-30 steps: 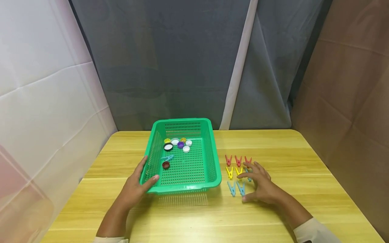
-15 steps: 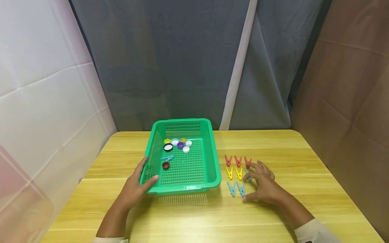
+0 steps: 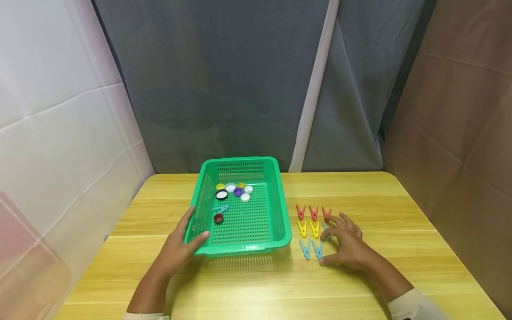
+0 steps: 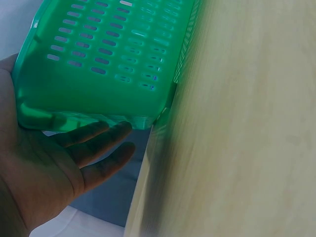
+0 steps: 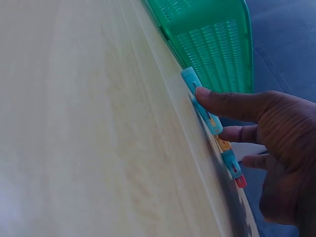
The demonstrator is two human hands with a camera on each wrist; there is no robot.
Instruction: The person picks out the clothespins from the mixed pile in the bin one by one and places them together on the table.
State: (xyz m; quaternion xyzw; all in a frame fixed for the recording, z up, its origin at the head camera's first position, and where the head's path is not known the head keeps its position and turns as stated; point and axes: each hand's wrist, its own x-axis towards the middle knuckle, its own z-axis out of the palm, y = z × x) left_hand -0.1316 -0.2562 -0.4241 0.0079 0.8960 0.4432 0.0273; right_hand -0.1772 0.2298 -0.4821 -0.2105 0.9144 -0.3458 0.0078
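Observation:
My left hand (image 3: 176,249) holds the green plastic basket (image 3: 240,247) at its near left corner, thumb over the rim and fingers along the outer wall. In the left wrist view the fingers (image 4: 101,148) stretch out against that wall. My right hand (image 3: 346,242) rests over the right end of small clothespins laid in rows. Its thumb tip is at a blue clothespin (image 3: 317,250) in the near row. The index fingertip lies at another blue clothespin (image 3: 326,230), partly hidden, and another fingertip reaches a red clothespin (image 3: 326,212).
Two yellow clothespins (image 3: 314,229), two more red ones (image 3: 300,212) and one blue one (image 3: 305,250) complete the rows. Inside the basket lie several bottle caps, including a purple cap (image 3: 238,192) and a dark red cap (image 3: 218,218), plus a blue clothespin (image 3: 221,209).
The right hand's fingers have drawn back slightly to the right from the yellow clothespin toward the right-hand column. The left hand and the basket have stayed in place.

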